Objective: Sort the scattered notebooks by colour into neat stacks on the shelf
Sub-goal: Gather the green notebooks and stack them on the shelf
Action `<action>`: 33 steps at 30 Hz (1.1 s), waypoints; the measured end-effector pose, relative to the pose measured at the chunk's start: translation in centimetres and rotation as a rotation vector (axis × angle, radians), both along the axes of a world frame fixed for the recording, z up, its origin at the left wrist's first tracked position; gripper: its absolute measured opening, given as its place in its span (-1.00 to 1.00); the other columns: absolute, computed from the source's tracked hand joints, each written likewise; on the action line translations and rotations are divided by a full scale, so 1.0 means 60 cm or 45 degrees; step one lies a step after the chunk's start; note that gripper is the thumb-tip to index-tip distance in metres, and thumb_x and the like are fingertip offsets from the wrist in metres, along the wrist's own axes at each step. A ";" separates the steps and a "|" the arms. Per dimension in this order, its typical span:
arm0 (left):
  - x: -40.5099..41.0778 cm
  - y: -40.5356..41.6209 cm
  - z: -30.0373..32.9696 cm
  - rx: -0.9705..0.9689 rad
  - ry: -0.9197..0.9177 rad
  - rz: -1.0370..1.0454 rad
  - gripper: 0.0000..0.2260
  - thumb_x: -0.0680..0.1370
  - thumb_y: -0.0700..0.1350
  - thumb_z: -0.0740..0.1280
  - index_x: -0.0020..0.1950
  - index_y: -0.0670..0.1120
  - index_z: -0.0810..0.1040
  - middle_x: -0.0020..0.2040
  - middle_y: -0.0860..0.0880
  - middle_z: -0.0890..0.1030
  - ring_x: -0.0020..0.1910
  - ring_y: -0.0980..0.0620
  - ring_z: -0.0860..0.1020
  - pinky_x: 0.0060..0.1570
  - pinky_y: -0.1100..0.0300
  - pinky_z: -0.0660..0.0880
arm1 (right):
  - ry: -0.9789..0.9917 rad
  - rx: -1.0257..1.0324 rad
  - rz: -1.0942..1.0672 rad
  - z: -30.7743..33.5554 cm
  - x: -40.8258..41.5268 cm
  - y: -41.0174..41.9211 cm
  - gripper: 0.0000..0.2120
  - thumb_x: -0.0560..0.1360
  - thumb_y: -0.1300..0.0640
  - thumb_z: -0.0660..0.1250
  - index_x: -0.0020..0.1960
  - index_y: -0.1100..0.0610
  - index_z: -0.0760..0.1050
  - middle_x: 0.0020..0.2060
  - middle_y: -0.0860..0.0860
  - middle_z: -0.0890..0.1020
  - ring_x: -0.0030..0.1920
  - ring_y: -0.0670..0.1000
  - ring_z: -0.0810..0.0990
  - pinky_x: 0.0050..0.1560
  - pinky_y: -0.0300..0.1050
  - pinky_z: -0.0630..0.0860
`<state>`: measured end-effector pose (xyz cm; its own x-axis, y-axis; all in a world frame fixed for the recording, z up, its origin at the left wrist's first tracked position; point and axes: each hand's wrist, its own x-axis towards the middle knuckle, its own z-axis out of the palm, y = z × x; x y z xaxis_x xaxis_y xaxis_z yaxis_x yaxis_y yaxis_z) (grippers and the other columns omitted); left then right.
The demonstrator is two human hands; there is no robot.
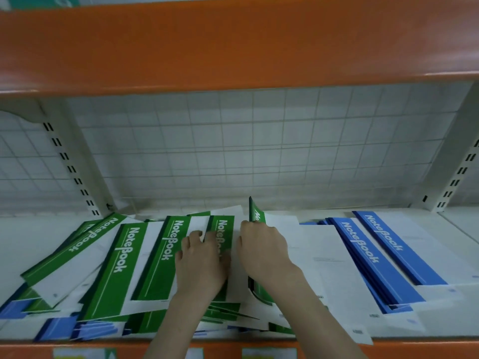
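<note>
On the shelf point(461, 229), the green notebooks point(116, 265) lie fanned and overlapping across the left and middle, while the blue notebooks point(373, 257) sit in a rough stack at the right, with a few more blue ones poking out from under the green pile at the near left. The left hand point(201, 265) rests flat on the middle green covers, fingers point(193, 235) spread and fairly straight, probably to pin the loose pile so it does not slide. The right hand point(261, 248) grips one green notebook point(256, 215), fingers curled round its edge, tilting it up on its side, likely to lift it clear and square it with the others. The covers look thin, smooth and glossy, flat rectangles with a coloured band and white panel, so they should slip easily over one another. Behind stands a pale wire grid point(233, 151); an orange shelf edge point(233, 42) runs above.
</note>
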<state>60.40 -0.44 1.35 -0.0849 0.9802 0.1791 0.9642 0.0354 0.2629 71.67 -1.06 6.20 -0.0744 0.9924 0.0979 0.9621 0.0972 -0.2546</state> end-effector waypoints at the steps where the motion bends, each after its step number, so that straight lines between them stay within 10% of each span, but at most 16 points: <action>1: -0.007 0.000 0.001 -0.040 0.000 0.026 -0.55 0.56 0.11 0.22 0.40 -0.03 0.31 0.34 -0.09 0.39 0.35 -0.10 0.31 0.28 0.02 0.32 | -0.007 0.013 0.007 -0.001 -0.011 0.002 -0.83 0.57 0.25 0.16 0.13 0.22 0.44 0.05 0.15 0.55 0.03 0.15 0.59 -0.21 -0.13 0.38; 11: -0.038 0.010 -0.001 0.040 -1.030 -0.059 -0.69 0.56 -0.30 0.24 0.31 -0.17 0.47 -0.05 0.01 0.62 -0.15 0.16 0.57 -0.26 0.44 0.49 | 0.133 0.113 0.107 -0.020 -0.090 0.017 -0.56 0.57 0.19 0.12 0.44 0.07 0.21 0.06 0.15 0.55 0.04 0.19 0.57 -0.19 -0.10 0.38; 15: -0.040 0.009 0.003 0.031 -1.306 -0.057 -0.71 0.58 -0.30 0.19 0.27 -0.18 0.52 0.11 -0.14 0.63 0.07 -0.06 0.60 0.13 -0.01 0.53 | 0.245 0.107 0.131 -0.021 -0.085 0.014 -0.50 0.60 0.14 0.06 0.52 -0.07 0.09 0.04 0.12 0.61 0.02 0.17 0.58 -0.15 -0.11 0.43; 19: -0.039 0.010 0.008 -0.008 -1.328 -0.117 -0.72 0.63 -0.06 0.16 -0.01 -0.18 0.60 -0.12 -0.08 0.64 -0.10 -0.04 0.60 -0.09 0.06 0.50 | 0.380 0.065 0.054 -0.024 -0.071 0.017 -0.54 0.62 0.13 0.02 0.51 0.03 0.11 -0.08 0.14 0.63 -0.07 0.16 0.59 -0.17 -0.13 0.42; 24: -0.048 0.015 0.001 -0.181 -1.327 -0.184 -0.73 0.50 -0.19 0.40 0.10 0.01 0.39 -0.08 0.09 0.55 -0.12 0.19 0.54 -0.27 0.33 0.44 | 0.593 -0.003 0.028 -0.023 -0.050 0.011 -0.67 0.60 0.17 0.06 0.35 0.09 0.32 -0.19 0.08 0.58 -0.21 0.09 0.54 -0.21 -0.12 0.44; 30: -0.061 0.012 0.018 0.008 -1.645 -0.233 -0.68 0.50 -0.27 0.37 0.07 0.12 0.45 -0.14 0.05 0.70 -0.11 0.07 0.66 -0.01 0.05 0.54 | 0.667 0.253 -0.263 -0.022 0.004 0.013 -0.43 0.59 0.10 0.17 0.52 0.19 0.04 0.31 0.16 0.43 0.10 0.09 0.55 0.09 -0.05 0.51; 33: -0.058 0.008 0.033 0.184 -1.731 -0.362 -0.65 0.53 -0.29 0.33 0.07 0.18 0.43 -0.11 0.01 0.71 -0.11 0.00 0.67 -0.07 -0.01 0.57 | 1.094 0.230 -0.270 -0.018 0.018 0.016 -0.68 0.58 0.08 0.17 0.31 0.14 0.28 -0.10 -0.03 0.51 -0.24 -0.11 0.44 -0.28 -0.24 0.36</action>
